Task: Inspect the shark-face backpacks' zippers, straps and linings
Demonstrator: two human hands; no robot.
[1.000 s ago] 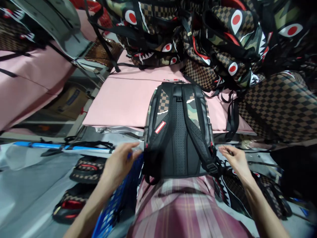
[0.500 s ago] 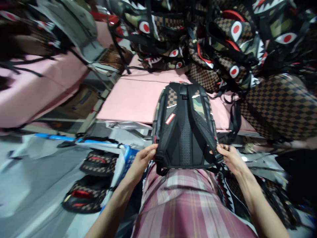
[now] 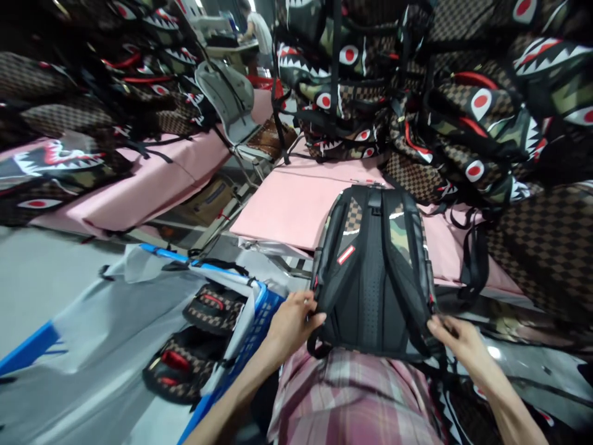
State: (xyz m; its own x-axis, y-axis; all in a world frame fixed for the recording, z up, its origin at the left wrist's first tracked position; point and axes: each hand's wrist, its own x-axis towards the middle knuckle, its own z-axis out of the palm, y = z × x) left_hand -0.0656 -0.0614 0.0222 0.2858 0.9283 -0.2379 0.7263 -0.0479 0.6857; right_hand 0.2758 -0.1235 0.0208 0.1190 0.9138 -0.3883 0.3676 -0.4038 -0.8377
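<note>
Backpack (image 3: 370,296), black, lies with its strap side up, its top end over the pink desk (image 3: 282,210) and its bottom end at the person's plaid clothing (image 3: 356,398). Its two shoulder straps run down from the top; the upper part of one shows brown checks, that of the other camouflage. A small red label (image 3: 346,254) with a white edge sits on the left strap.

The left hand (image 3: 299,318) holds the backpack's lower left side, thumb and fingers nearly closed on the edge. The right hand (image 3: 456,340) grips the lower right side between thumb and curled fingers; what exactly lies under those fingers is hard to tell.

Left of the backpack stands a blue basket (image 3: 265,303) lined with a grey sheet (image 3: 106,321). Two small checked bags with red trim, a farther one (image 3: 215,307) and a nearer one (image 3: 178,368), lie on the sheet. Beyond the backpack, a heap of bags (image 3: 477,123) with printed eyes and teeth covers the far part of the desk. A grey chair (image 3: 227,96) stands at the far left of the desk, and well behind it another person (image 3: 260,31) is near a work surface.
</note>
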